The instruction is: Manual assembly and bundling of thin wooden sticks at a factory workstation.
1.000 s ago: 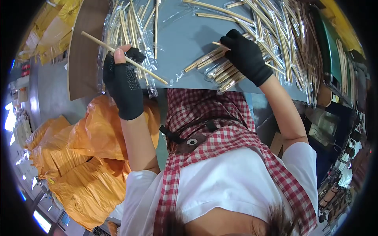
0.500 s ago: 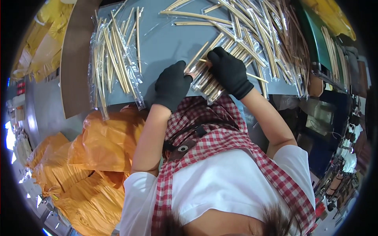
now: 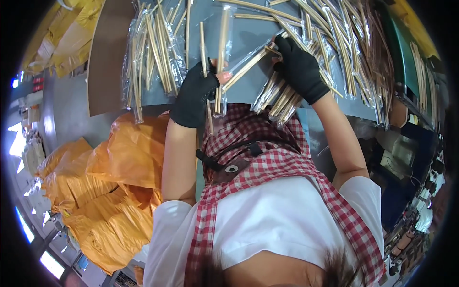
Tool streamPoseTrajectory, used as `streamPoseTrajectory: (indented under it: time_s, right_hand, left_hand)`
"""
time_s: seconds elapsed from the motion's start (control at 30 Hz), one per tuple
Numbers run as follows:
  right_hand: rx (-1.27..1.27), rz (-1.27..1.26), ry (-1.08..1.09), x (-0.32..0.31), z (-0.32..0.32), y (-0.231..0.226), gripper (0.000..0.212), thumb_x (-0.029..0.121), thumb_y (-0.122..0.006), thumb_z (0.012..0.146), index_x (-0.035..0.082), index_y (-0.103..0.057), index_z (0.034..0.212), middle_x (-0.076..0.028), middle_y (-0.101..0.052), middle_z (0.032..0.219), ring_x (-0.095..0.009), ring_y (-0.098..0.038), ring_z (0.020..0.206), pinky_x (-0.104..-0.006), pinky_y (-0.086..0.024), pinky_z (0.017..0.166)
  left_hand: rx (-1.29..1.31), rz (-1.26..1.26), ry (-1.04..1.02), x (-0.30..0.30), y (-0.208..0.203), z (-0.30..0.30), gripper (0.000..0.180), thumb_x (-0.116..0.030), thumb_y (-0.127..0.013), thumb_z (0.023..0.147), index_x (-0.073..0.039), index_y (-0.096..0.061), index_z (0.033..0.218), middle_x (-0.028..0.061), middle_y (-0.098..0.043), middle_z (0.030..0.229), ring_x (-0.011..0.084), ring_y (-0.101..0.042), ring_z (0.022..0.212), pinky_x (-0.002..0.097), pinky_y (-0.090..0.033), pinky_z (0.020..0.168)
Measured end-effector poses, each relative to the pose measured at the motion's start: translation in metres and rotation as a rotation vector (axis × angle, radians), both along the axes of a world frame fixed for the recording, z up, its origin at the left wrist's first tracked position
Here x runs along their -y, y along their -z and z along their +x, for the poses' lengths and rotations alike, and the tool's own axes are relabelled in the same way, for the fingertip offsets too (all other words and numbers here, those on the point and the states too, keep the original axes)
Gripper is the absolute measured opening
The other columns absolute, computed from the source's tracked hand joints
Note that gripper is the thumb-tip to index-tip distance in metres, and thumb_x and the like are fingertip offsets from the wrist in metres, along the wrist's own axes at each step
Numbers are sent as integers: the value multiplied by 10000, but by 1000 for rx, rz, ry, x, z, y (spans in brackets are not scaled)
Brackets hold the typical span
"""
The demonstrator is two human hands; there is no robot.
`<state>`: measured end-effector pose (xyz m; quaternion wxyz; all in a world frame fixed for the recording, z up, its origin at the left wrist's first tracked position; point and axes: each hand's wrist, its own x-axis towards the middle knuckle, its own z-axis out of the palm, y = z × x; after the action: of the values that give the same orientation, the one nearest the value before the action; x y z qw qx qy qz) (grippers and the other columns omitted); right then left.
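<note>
My left hand [image 3: 195, 94], in a black glove with bare fingertips, is closed around a slim wooden stick [image 3: 202, 40]. Pinched by its thumb is a pair of chopsticks in a clear sleeve [image 3: 223, 43], standing upright in view. My right hand [image 3: 302, 71], gloved alike, pinches the upper end of another slanting pair of sleeved chopsticks [image 3: 246, 72], whose lower end reaches my left thumb. Beneath the right hand lies a row of wrapped chopsticks [image 3: 270, 93] at the table's near edge. Its palm hides part of them.
Loose piles of wrapped chopsticks lie on the grey table [image 3: 253, 36], one pile [image 3: 155, 52] at left and a larger one [image 3: 351, 52] at right. A green bin [image 3: 401, 52] stands at far right. Orange plastic sacks [image 3: 124, 158] bulge beside my left arm.
My hands have moved apart; the left now holds a stick and an upright sleeved pair. The right has shifted right, and a slanting pair now spans between them. The view has shifted slightly.
</note>
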<state>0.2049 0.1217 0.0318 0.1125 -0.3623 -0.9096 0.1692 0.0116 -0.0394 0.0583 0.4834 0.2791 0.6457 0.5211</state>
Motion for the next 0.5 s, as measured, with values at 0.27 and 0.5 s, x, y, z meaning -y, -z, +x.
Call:
streamPoseTrajectory:
  time_s: [0.27, 0.5]
  right_hand:
    - [-86, 66, -54, -16, 3, -6, 389, 83, -633, 795, 83, -591, 1181, -122, -599, 984, -314, -637, 872, -382, -515, 719]
    - [-878, -891, -103, 6, -71, -64, 263, 293, -679, 871, 31, -685, 891, 8, -563, 670, -82, -480, 558, -247, -379, 534]
  left_hand:
    - [-3, 51, -177, 17, -20, -22, 305, -357, -620, 911, -61, -694, 927, -59, -531, 724, 26, -470, 623, 192, -339, 549]
    - [-22, 92, 49, 7, -26, 25, 312, -323, -577, 940, -42, -677, 848, -19, -556, 695, 66, -515, 678, 229, -383, 623]
